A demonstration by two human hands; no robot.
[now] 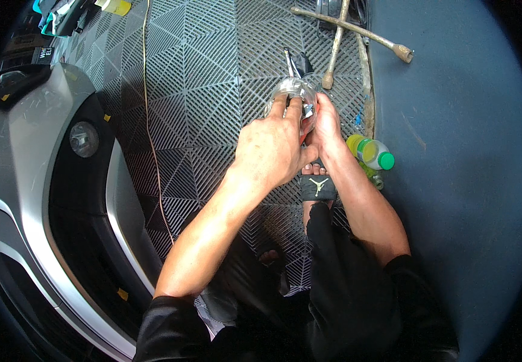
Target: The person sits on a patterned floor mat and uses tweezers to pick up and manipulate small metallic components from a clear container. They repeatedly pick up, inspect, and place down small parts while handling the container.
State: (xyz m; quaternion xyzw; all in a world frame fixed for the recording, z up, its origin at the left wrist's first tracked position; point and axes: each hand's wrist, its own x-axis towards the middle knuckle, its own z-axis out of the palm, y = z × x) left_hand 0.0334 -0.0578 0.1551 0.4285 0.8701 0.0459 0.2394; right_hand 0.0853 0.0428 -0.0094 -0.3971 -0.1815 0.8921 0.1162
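In front of me is a clear, rounded plastic jar (293, 86) with small pieces inside, some dark and one reddish-orange. My right hand (326, 128) is wrapped round the jar's right side. From above, my left hand (270, 145) reaches into its mouth with the fingers stretched out and the thumb apart. The left fingertips are partly hidden, and I cannot make out anything held in them. Just beyond the jar, a slim metal tool (288, 60) lies on the floor beside a small dark object (302, 64).
A car's silver and black bumper (41, 151) fills the left. A cross-shaped lug wrench (340, 36) lies at the far right. Green-capped bottle (374, 152) beside a dark panel (448, 181). A thin cord (146, 90) crosses the grated floor tiles (207, 78).
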